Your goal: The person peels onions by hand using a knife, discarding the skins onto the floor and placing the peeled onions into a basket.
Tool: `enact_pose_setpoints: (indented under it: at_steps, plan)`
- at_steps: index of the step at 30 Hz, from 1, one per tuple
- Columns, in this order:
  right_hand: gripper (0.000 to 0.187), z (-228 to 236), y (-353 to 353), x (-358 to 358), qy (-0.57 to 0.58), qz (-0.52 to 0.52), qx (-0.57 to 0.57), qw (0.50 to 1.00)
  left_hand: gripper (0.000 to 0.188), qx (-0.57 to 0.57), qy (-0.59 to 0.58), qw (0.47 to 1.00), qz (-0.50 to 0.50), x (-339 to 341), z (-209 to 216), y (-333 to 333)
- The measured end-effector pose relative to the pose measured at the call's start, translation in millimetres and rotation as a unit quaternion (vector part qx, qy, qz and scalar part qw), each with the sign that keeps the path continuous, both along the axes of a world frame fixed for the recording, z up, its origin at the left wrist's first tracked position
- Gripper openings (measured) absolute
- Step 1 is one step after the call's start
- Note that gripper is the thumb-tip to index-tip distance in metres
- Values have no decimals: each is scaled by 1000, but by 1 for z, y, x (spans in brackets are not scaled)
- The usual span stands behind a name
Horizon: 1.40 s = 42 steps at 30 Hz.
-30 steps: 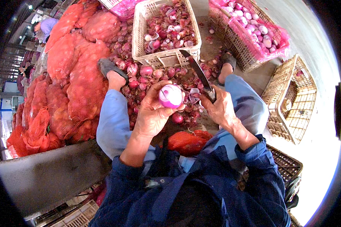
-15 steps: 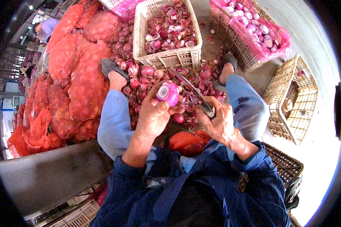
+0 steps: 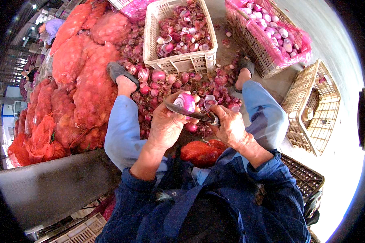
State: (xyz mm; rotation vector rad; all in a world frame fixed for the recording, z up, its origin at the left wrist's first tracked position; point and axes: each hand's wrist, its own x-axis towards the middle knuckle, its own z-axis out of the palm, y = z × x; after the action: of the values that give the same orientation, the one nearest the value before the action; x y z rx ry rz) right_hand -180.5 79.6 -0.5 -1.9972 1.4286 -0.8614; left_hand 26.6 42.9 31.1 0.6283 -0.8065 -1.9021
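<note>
Between my legs, my left hand [image 3: 166, 125] is closed around a red onion [image 3: 186, 101] with a pale cut face. My right hand [image 3: 230, 126] grips the handle of a knife [image 3: 194, 114]. Its blade lies across the near side of the onion, with the tip over my left fingers. Whether the edge is cutting into the onion cannot be made out. Below my hands, loose red onions [image 3: 158, 76] and shed skins cover the floor between my feet.
A cream crate [image 3: 178, 63] of skins and trimmings stands ahead. Peeled onions fill a pink-lined crate [image 3: 251, 42] at the far right; another crate [image 3: 312, 133] lies nearer. Red mesh sacks [image 3: 95, 85] are piled left, beside a grey ledge [image 3: 56, 182]. A person [image 3: 52, 28] sits far left.
The knife has swung left and down, from pointing away beside the onion to lying across it. My left hand has tilted the onion slightly.
</note>
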Motion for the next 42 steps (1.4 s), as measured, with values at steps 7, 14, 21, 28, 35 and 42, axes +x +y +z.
enact_pose_setpoints:
  at_steps: [7, 14, 21, 28, 35, 42]
  plan:
    - [18, 7, 2, 14, -290, 84, 191, 934, 58, -12, -40, 999, -2, 0, 6, -2]
    - [18, 18, -10, -2, -373, 71, 371, 848, 82, -93, -108, 988, -50, -2, 10, 2]
    - [29, 32, -21, -1, -450, -12, 381, 807, 75, -298, -301, 905, 30, -2, -1, -1]
    - [23, 49, -27, 23, -325, -21, 253, 911, 74, -404, -480, 779, 6, -4, 7, 6]
    - [21, 47, -27, 22, -376, 7, 417, 828, 68, -409, -444, 793, -82, 26, 11, 15]
    - [26, 47, -32, 41, -422, 28, 378, 824, 62, -415, -512, 752, 27, 29, 12, 17]
